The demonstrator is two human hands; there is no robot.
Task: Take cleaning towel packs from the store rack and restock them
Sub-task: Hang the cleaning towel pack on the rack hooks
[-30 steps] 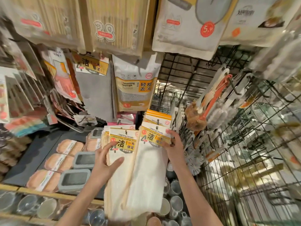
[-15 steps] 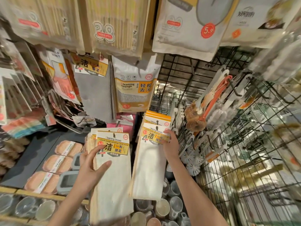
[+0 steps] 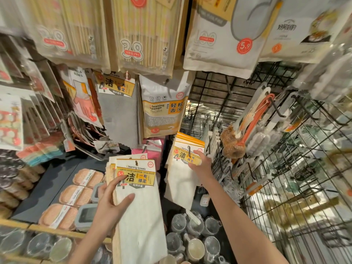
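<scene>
My left hand [image 3: 110, 202] grips a stack of white cleaning towel packs [image 3: 139, 212] with yellow label cards, thumb across the front pack and fingers behind. To the right, more white towel packs [image 3: 181, 180] hang from a black rack hook [image 3: 189, 149]. My right hand [image 3: 201, 163] holds the label card of the front hanging pack, right at the hook. The held stack and the hanging packs are apart, with a dark gap between them.
A black wire grid rack [image 3: 285, 168] with brushes [image 3: 234, 141] fills the right. A cleaning sponge bag [image 3: 163, 111] and grey towels [image 3: 118, 115] hang behind. Wrapped mugs [image 3: 192, 237] sit below, and sponge packs [image 3: 76, 195] lie on the dark shelf at left.
My left hand has drawn its stack of packs left and down, away from the hanging ones. My right hand has pushed the other pack up onto the hook.
</scene>
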